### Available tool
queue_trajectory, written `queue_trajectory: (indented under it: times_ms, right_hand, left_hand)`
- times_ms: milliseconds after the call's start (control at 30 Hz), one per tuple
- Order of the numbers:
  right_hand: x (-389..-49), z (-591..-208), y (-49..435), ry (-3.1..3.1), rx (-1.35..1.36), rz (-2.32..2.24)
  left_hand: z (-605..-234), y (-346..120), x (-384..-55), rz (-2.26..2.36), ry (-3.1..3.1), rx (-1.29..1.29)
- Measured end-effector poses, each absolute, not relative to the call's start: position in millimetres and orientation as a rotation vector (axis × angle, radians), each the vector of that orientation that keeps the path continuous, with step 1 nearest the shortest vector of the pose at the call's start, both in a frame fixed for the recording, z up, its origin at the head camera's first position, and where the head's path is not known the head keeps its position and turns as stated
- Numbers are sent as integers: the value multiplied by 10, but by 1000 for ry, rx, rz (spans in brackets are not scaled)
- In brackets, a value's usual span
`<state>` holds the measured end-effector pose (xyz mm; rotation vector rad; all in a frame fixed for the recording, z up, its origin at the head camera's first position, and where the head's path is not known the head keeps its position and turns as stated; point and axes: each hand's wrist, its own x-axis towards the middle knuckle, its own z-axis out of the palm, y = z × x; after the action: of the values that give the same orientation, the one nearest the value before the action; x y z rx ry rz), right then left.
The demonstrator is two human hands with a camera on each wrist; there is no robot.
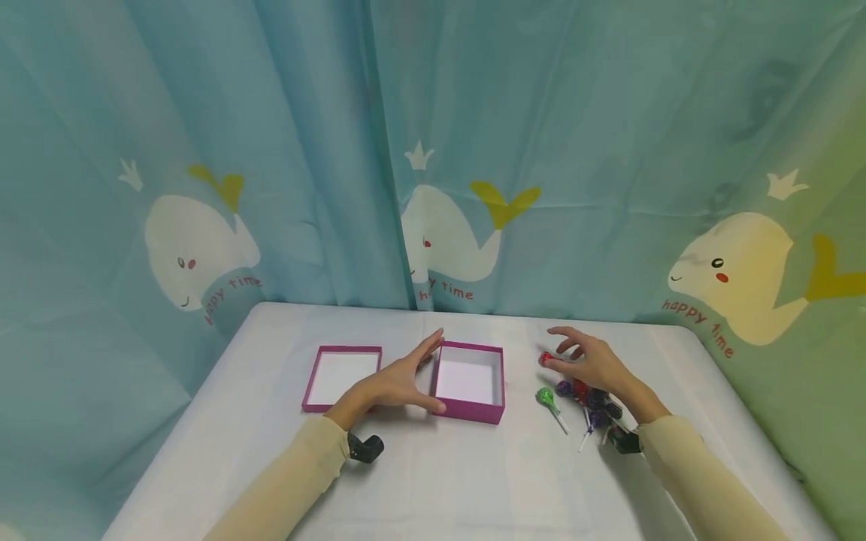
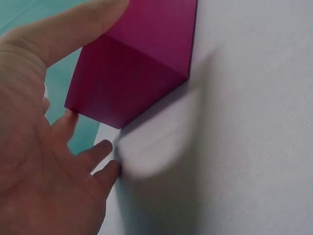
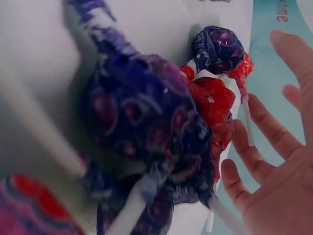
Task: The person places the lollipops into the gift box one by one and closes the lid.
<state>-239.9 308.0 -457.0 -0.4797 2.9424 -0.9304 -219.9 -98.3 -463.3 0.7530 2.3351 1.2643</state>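
Note:
A magenta box [image 1: 469,411] with a white inside stands uncovered at the table's middle. My left hand [image 1: 401,381] grips its left side, thumb at the near corner and fingers toward the far corner. The left wrist view shows the thumb along the magenta wall [image 2: 146,68]. To the right, my right hand [image 1: 595,368] reaches with spread fingers over the table, thumb right beside a red lollipop [image 1: 545,359]. Below that hand lies a pile of wrapped lollipops, purple [image 3: 142,107] and red [image 3: 212,98]. A green lollipop [image 1: 545,397] lies just left of the pile.
A shallow magenta-rimmed lid [image 1: 348,349] with a white inside lies left of the box, behind my left wrist. White cloth [image 1: 433,481] covers the table. Blue-green curtains [image 1: 325,188] printed with whales hang along its far edge and sides.

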Motion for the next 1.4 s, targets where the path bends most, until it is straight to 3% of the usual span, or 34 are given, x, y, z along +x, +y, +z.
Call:
queue_trajectory:
  times_ms: [433,1400]
  right_hand:
    - [-2502,-4711,3067,2863,-297,-914]
    - [-2485,-4718,3048,2860,-320,-902]
  left_hand:
    - [-4666,-981,-2162,1305,2349,704]
    - [-4715,-946,-2132,1373,2357,742]
